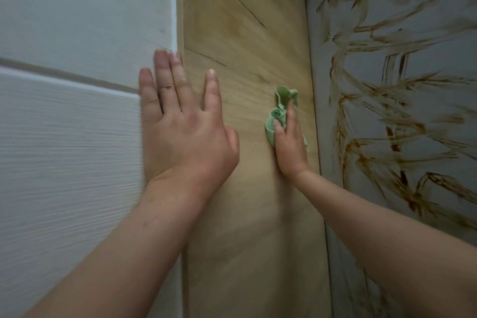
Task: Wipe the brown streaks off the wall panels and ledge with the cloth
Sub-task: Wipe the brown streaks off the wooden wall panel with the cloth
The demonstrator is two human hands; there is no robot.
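We find the left hand (pixel 180 124) laid flat at centre left of the frame. Its fingers are straight and spread, holding nothing, and the palm spans the joint between the white panels (pixel 77 20) and the wood-grain panel (pixel 245 46). The white panels fill the left side, divided by one slanting seam (pixel 64 72).

The right hand (pixel 290 147) is at centre, just right of the left hand and apart from it. It holds the green cloth (pixel 277 111) bunched against the wood-grain panel, with folds gathered between thumb and forefinger and more cloth showing beyond the fingertips. We cannot tell how the remaining fingers lie.

The wood-grain panel carries a few thin dark lines (pixel 240 5) in the upper centre. The grey panel (pixel 426 214) on the right side bears heavy brown streaks (pixel 374 95) across most of its visible face. The cloth lies near this panel's edge without touching it.
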